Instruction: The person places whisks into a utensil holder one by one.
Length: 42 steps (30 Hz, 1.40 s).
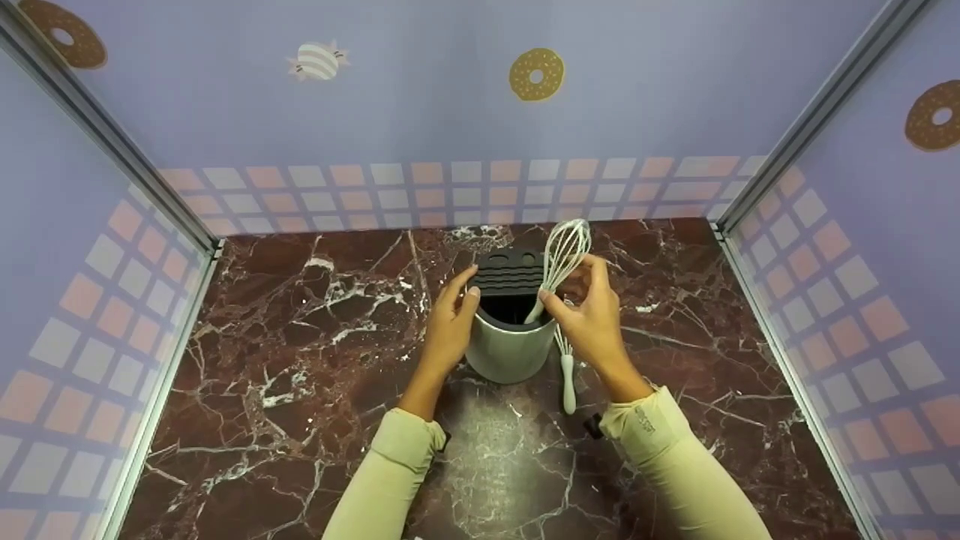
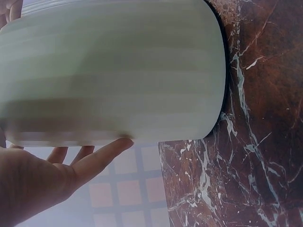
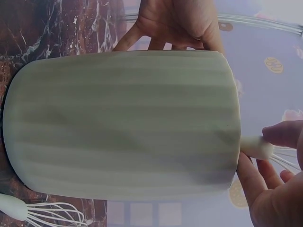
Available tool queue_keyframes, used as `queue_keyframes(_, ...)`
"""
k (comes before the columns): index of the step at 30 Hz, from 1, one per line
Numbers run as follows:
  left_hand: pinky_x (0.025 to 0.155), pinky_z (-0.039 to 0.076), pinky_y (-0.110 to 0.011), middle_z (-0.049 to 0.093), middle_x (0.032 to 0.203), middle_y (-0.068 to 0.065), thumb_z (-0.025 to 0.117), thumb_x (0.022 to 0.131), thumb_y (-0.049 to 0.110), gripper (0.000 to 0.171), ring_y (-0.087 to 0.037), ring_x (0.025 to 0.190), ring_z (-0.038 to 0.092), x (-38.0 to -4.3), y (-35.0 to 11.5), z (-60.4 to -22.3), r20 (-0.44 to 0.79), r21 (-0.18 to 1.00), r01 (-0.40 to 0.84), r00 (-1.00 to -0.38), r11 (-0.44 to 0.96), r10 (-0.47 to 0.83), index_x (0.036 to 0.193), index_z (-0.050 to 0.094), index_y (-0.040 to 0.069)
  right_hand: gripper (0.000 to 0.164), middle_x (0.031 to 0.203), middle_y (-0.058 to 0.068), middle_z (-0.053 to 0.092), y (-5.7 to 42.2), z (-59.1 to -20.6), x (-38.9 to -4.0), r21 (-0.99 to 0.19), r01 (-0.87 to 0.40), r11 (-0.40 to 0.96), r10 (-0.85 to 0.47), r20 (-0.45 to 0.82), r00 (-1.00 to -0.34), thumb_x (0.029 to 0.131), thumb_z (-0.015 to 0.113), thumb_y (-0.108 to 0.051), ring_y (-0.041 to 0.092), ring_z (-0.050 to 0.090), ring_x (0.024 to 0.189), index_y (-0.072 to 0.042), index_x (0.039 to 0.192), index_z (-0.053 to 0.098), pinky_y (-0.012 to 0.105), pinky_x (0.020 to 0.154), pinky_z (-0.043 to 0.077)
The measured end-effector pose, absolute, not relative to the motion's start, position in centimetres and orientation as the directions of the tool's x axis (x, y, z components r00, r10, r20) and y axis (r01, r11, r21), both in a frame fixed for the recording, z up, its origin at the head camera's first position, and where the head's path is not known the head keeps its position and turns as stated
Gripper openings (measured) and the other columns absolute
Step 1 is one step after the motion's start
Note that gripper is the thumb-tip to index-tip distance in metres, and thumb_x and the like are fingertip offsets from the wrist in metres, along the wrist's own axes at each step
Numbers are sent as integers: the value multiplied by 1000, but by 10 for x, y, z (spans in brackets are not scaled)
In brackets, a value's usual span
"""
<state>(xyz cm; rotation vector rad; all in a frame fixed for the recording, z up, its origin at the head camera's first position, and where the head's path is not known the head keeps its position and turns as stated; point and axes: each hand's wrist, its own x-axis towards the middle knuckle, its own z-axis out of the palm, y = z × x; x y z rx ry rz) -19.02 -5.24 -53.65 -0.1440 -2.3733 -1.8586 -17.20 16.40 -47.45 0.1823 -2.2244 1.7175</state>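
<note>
A pale grey-green utensil holder (image 1: 510,352) stands upright on the marble-look table, with a black ridged, slotted insert (image 1: 510,274) across the back of its mouth. My left hand (image 1: 450,322) touches the holder's left side, its fingers fairly straight along the wall in the left wrist view. At the right rim my right hand (image 1: 592,315) pinches a whisk (image 1: 566,247) by the handle between thumb and fingers. Its wires point up, and the handle's lower end dips into the holder's opening. The holder's inside is dark.
A second, white-handled whisk (image 1: 568,382) lies on the table just right of the holder, its wires partly hidden by it and my right hand. Lilac patterned walls (image 1: 427,120) enclose the table (image 1: 300,420) at the back and both sides.
</note>
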Motion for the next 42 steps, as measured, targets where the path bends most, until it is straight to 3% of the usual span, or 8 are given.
queue_keyframes(6,109,47,-43,50,154,-2,50,108,34,43,-24,127,58,-191,-53,-535,164,958,159,-986,237,-1,149,53,24,65,114,15,68,164,-474,-171,-932,-275,236,85,302,-950,81,81,0,27,71,98,-4,134,45,38,83,62)
queue_keyframes(13,112,45,-45,49,155,0,52,107,35,42,-24,134,53,-191,-52,-535,166,964,161,-986,212,-3,148,54,27,65,120,18,65,163,-466,-168,-941,-236,242,84,263,-961,80,83,-3,29,69,104,-7,133,46,30,83,62)
queue_keyframes(19,112,45,-43,50,155,1,51,107,37,42,-26,134,54,-192,-52,-534,160,960,154,-987,235,-7,148,54,32,64,120,21,63,156,-441,-156,-948,-198,248,99,228,-969,80,82,0,34,64,107,1,134,46,44,89,61)
queue_keyframes(24,112,45,-41,50,155,3,51,107,37,42,-23,134,54,-190,-52,-534,150,959,143,-989,243,-10,148,54,33,63,117,20,63,157,-442,-155,-939,-236,251,101,268,-958,80,83,-3,34,64,107,3,132,48,53,92,57)
queue_keyframes(32,106,48,-45,50,154,-1,52,107,36,44,-24,127,56,-190,-52,-534,165,954,158,-986,255,-5,149,54,26,54,117,30,62,158,-440,-153,-943,-273,192,108,297,-949,85,80,-3,44,66,105,0,129,49,23,70,55)
queue_keyframes(42,112,45,-42,51,155,0,53,106,34,42,-22,139,49,-189,-52,-535,162,958,152,-986,245,-23,147,55,30,50,116,22,63,162,-445,-150,-946,-253,202,148,285,-947,87,78,-5,35,66,103,-4,128,50,24,71,53)
